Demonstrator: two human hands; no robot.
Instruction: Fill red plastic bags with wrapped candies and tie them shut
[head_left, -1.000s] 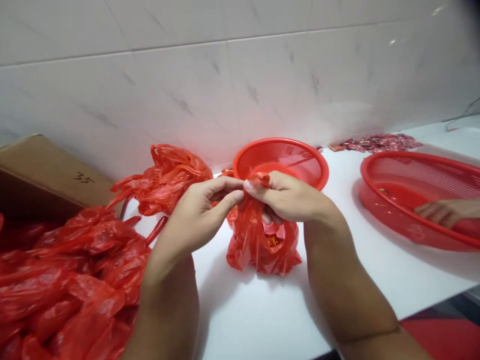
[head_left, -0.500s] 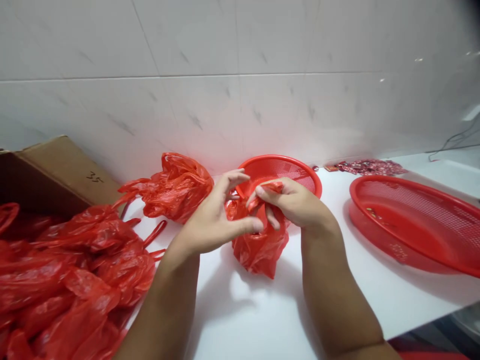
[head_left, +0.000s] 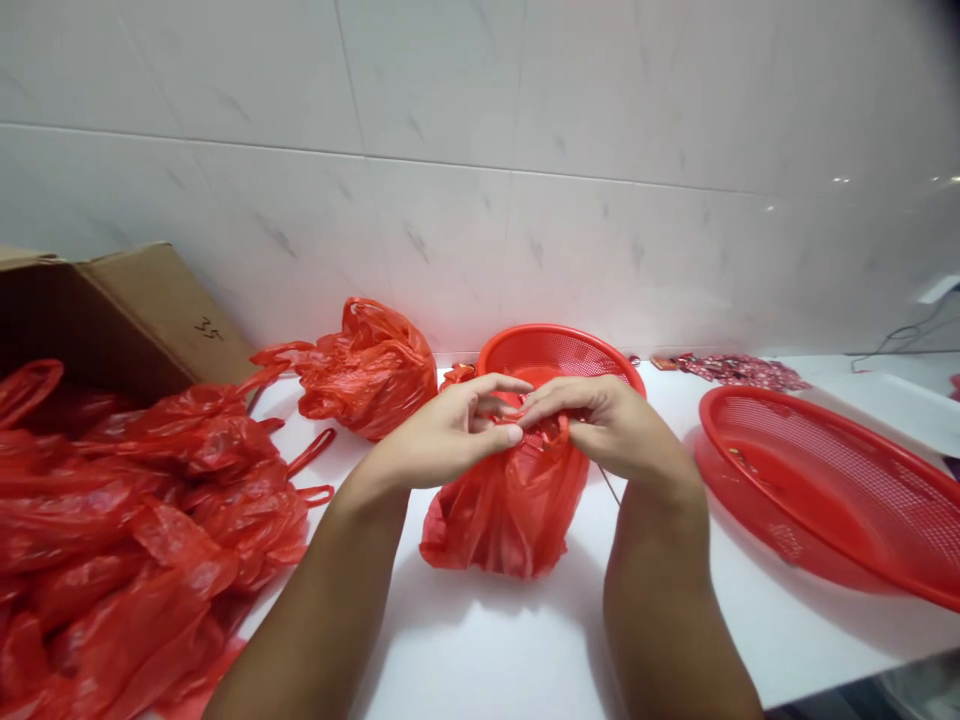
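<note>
A red plastic bag (head_left: 510, 515) hangs from both hands over the white table, its top bunched between the fingers. My left hand (head_left: 450, 430) pinches the left side of the bag's mouth between thumb and fingers. On the opposite side, my right hand (head_left: 607, 425) grips the bag's upper edge, with its fingertips close to those of the left. Some printed red material shows at the bag's opening, too small to make out. Just behind the hands stands a round red plastic basket (head_left: 562, 335), partly hidden by them.
Piled at the left are red plastic bags (head_left: 150, 530), before an open cardboard box (head_left: 176, 320). Another bunched red bag (head_left: 367, 370) rests near the tiled wall. To the right is a large red basket (head_left: 795, 490); patterned red packets (head_left: 739, 370) lie behind it.
My left hand has closed from an open spread onto the bag's top. The bag has spread wider, and its mouth is now held between both hands. The view has shifted slightly.
</note>
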